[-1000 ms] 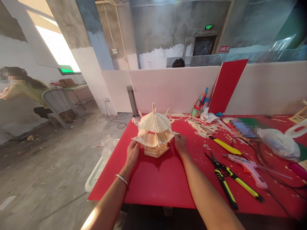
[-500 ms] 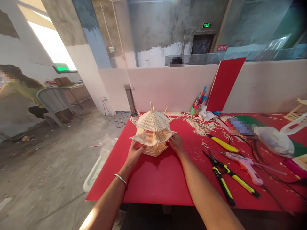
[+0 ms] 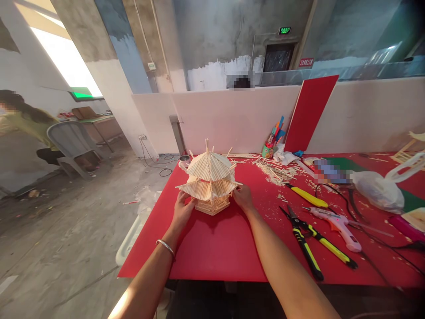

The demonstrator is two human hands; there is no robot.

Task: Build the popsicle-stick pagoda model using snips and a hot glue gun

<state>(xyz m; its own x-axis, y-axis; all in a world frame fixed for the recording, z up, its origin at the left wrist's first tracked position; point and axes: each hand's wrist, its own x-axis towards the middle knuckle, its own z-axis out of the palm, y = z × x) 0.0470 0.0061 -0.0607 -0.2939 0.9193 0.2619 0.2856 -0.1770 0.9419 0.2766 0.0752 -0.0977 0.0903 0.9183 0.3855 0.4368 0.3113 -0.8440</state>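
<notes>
A small two-tiered pagoda model (image 3: 209, 177) built of thin wooden sticks stands on the red table (image 3: 215, 248), near its left edge. My left hand (image 3: 182, 210) grips the model's base from the left, fingers curled under the lower roof. My right hand (image 3: 243, 198) grips the base from the right, its fingertips tucked under the eaves. A silver bracelet (image 3: 165, 246) sits on my left wrist.
Right of the model lie yellow-handled cutters (image 3: 307, 241), a yellow-handled tool (image 3: 307, 196), a pink glue gun (image 3: 337, 226) with cables, loose sticks (image 3: 275, 170), a cup of pens (image 3: 272, 146) and a white bag (image 3: 375, 190). A red board (image 3: 310, 113) leans on the white partition. A person sits far left.
Both hands have closed in slightly on the model's base, and the model has turned a little between them. The view has drifted downward.
</notes>
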